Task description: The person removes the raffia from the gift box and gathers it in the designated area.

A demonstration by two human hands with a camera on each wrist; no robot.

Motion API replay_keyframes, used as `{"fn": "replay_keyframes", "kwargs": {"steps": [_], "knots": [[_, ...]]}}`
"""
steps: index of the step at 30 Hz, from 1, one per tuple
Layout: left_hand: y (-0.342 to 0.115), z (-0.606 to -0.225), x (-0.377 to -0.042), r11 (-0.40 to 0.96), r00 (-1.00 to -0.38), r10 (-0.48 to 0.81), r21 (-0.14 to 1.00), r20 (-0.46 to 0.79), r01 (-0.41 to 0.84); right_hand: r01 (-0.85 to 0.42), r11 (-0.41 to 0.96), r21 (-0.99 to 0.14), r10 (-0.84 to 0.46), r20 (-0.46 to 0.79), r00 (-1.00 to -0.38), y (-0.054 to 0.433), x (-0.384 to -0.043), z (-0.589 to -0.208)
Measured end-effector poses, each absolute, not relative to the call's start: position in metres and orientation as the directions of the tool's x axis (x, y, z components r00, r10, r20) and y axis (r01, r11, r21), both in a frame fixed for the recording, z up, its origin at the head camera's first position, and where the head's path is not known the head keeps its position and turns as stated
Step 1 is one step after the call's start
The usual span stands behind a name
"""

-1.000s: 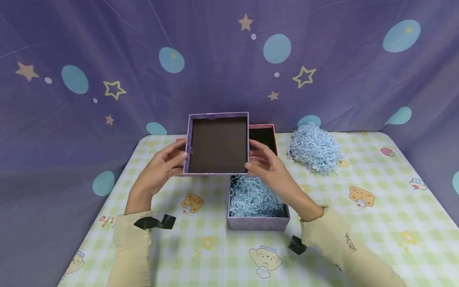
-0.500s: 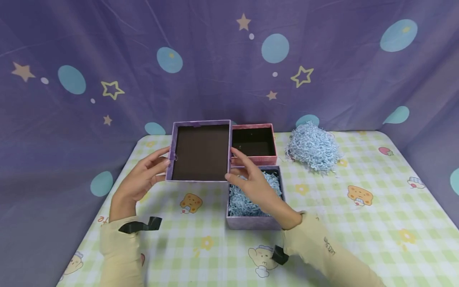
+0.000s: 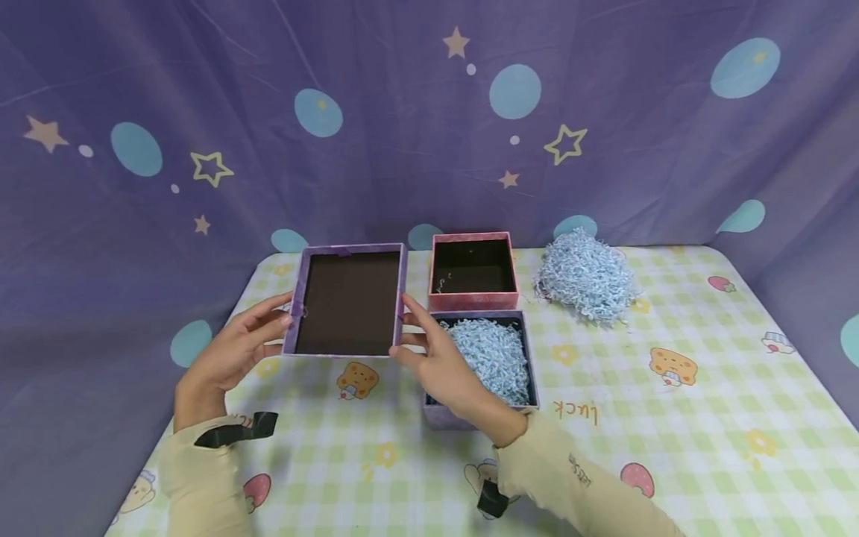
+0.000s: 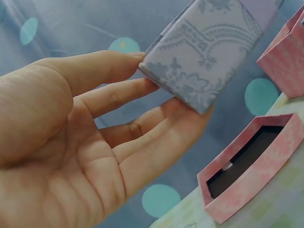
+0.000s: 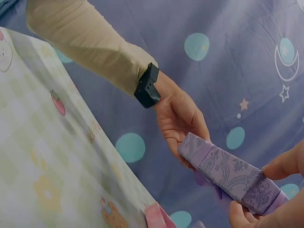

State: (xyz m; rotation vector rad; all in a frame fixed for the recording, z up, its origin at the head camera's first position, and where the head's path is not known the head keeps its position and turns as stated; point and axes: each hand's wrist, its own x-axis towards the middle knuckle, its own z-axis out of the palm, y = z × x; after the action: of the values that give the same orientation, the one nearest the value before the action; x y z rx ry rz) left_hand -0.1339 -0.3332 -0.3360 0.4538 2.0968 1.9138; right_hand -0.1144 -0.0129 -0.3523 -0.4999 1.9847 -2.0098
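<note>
A square purple box lid (image 3: 349,302), its black inside facing me, is held up over the left part of the table. My left hand (image 3: 235,344) pinches its left side between thumb and fingers. On the right side, my right hand (image 3: 439,365) grips it the same way. The left wrist view shows the lid's patterned outer wall (image 4: 202,52) at the fingertips. Both hands appear in the right wrist view, one at each end of the lid. To the right stands a purple box (image 3: 479,421) with blue shredded paper (image 3: 493,358) inside, partly covered by my right hand.
Behind the purple box stands a pink box (image 3: 473,300), black inside with a few paper shreds. A loose heap of blue shredded paper (image 3: 587,276) lies at the back right. A shallow pink lid (image 4: 251,164) shows in the left wrist view. The tablecloth (image 3: 711,418) is checkered.
Both hands have carried the purple lid left and lower. The pink box and more of the purple box have come into view from behind it.
</note>
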Motion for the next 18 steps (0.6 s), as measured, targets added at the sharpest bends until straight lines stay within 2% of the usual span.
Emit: {"fn": "replay_keyframes", "kwargs": {"steps": [7, 13, 18], "knots": [[-0.348, -0.336, -0.127, 0.133, -0.919, 0.394, 0.99, -0.011, 0.045, -0.038, -0.03, -0.999, -0.425, 0.047, -0.904, -0.029, -0.106, -0.354], [-0.359, -0.339, -0.123, 0.26, -0.932, 0.353, 0.965, -0.086, 0.01, -0.011, -0.039, -0.999, -0.429, 0.027, -0.903, -0.042, -0.099, -0.358], [-0.367, -0.344, -0.12, 0.305, -0.933, 0.333, 0.952, -0.136, -0.03, 0.007, -0.047, -0.999, -0.42, 0.014, -0.908, -0.053, -0.094, -0.363]]}}
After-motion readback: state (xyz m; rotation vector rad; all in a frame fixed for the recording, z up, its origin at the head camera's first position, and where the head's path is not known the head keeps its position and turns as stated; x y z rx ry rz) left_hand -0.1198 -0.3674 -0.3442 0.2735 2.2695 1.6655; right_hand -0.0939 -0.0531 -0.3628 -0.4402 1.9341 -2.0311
